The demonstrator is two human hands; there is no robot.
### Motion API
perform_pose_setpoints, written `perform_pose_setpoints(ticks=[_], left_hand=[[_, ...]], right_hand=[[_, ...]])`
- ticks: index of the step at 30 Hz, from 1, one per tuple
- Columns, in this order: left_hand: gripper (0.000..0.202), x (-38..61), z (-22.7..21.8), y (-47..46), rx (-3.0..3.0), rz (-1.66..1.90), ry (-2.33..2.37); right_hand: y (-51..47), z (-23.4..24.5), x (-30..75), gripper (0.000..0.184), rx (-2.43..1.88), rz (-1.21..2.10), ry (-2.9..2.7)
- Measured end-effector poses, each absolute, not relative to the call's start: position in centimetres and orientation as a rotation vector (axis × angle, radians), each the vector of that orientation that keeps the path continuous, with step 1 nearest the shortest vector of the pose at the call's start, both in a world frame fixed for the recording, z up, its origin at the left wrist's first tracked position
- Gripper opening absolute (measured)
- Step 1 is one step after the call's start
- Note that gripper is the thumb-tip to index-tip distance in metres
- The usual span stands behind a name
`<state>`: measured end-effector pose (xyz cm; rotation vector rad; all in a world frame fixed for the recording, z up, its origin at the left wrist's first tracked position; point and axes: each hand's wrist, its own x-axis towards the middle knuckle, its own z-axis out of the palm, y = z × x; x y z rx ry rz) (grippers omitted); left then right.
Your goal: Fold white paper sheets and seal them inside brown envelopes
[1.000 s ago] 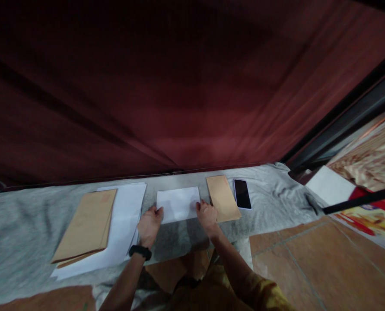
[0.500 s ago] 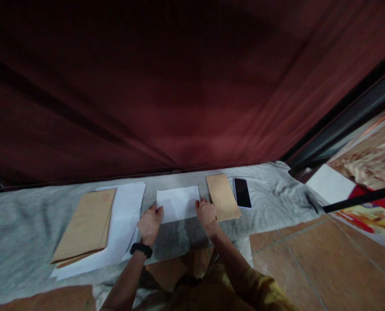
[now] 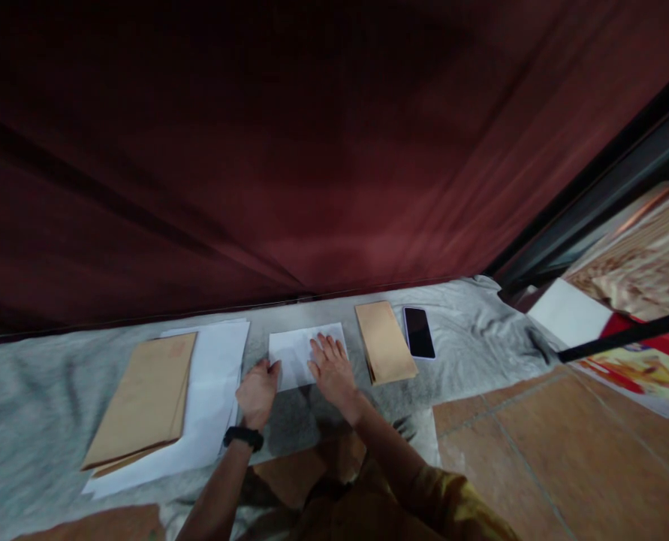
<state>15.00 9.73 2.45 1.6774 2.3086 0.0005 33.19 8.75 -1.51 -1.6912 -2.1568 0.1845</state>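
Note:
A folded white sheet of paper [image 3: 294, 349] lies flat on a grey cloth in front of me. My left hand [image 3: 258, 391], with a black band on the wrist, pinches the paper's near left corner between thumb and curled fingers. My right hand [image 3: 332, 372] rests flat on the right part of the sheet, fingers spread, hiding its near right corner. Just right of the sheet is a small stack of brown envelopes [image 3: 387, 342]. To the left, larger brown envelopes [image 3: 146, 394] lie on top of several white sheets [image 3: 218, 387].
A dark-screened phone [image 3: 419, 333] lies right of the small envelopes. The grey cloth [image 3: 480, 330] covers the long surface, backed by a dark red curtain [image 3: 334, 188]. At far right are a black bar [image 3: 627, 334] and a printed red box [image 3: 643, 368]. Tiled floor [image 3: 508, 443] shows below.
My right hand has moved left from the paper's right edge, opening from a curl to lie flat on it. My left hand stays at the left corner. The view has shifted slightly.

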Motion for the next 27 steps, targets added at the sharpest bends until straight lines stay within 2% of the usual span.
perform_pose_setpoints(ticks=[3,7,15,19,22,24,27], left_hand=[[0.04,14.9,2.4,9.8,1.639,-0.017,2.299],[0.042,14.8,1.8,9.9,1.667,-0.019,2.314],[0.043,15.1,1.5,9.1,1.741,-0.038,2.412],[0.04,16.7,1.2,8.1,2.105,0.264,2.391],[0.047,19.1,0.0,8.6,2.386,0.545,2.086],[0.05,20.7,-1.3,9.4,2.471,0.61,1.906],[0.055,21.9,-3.3,10.7,2.405,0.589,1.903]], right_hand=[[9.0,-3.2,33.0,0.055,-1.693,0.115,-2.138],[9.2,-4.9,33.8,0.053,-1.717,0.048,-2.115],[9.2,-5.4,33.9,0.056,-1.724,0.032,-2.143],[9.1,-5.1,33.9,0.057,-1.742,0.07,-2.154],[9.0,-4.9,34.0,0.056,-1.752,0.091,-2.174],[8.9,-4.8,34.0,0.054,-1.76,0.099,-2.195],[8.9,-4.9,34.0,0.055,-1.761,0.094,-2.221]])
